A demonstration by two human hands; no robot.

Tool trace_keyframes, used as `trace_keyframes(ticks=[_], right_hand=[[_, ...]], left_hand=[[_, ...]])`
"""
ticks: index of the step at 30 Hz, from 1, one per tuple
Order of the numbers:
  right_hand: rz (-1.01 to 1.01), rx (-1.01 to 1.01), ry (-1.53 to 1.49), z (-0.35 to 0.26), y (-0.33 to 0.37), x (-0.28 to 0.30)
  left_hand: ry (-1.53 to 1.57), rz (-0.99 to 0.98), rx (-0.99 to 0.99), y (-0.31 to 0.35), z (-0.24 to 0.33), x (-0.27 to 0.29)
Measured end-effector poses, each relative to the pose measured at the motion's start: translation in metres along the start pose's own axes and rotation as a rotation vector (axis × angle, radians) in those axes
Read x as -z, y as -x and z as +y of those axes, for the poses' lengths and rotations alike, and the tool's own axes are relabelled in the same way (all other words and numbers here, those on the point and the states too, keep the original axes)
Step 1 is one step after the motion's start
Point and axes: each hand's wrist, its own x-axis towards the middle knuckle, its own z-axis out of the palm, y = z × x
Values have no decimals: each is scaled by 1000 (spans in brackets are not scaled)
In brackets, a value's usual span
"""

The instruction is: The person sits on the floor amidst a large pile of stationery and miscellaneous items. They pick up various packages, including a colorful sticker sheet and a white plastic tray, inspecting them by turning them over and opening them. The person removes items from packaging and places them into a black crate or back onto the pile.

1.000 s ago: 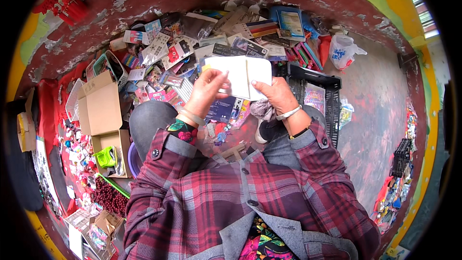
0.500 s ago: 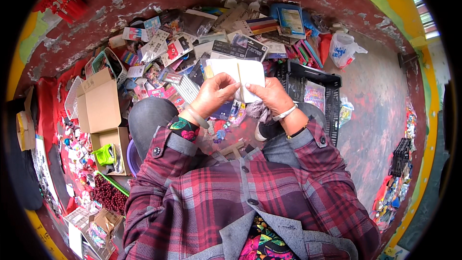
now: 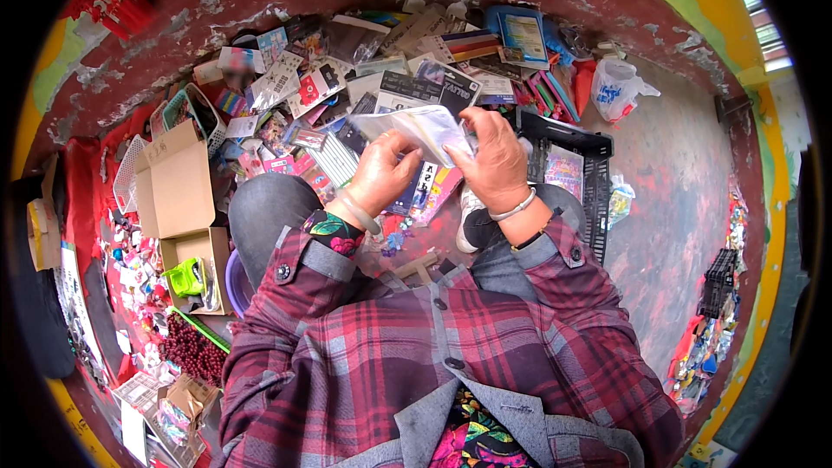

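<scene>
A small notebook point(image 3: 425, 128) with white pages is held up between my hands, opened and tilted, its leaves partly blurred. My left hand point(image 3: 381, 175) has its fingers curled and closed at the lower left edge of the notebook. On the other side, my right hand point(image 3: 496, 160) pinches the notebook's right edge between thumb and fingers. Beneath the hands lie flat colourful packets point(image 3: 433, 191) on the floor. Just beyond the notebook is a black packaged card point(image 3: 455, 87) on the pile.
A heap of packaged goods point(image 3: 347, 43) lies along the wall. To the right stands a black plastic crate point(image 3: 598, 182), with a white plastic bag point(image 3: 617, 91) farther off. An open cardboard box point(image 3: 186, 178) and a purple basin point(image 3: 237, 282) are at the left.
The notebook has gone from lying spread toward me to tilted, its pages moving. My right hand has shifted up and slightly right. The fuzzy grey piece below the notebook no longer shows.
</scene>
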Motion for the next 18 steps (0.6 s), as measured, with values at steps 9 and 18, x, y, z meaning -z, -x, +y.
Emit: trace_keyframes(ticks=[9,18], right_hand=[[114,513,145,-16,8,-7],[114,363,115,-16,5,-11]], left_hand=[[201,-1,262,3,8,-3],[91,51,211,4,3,-7]])
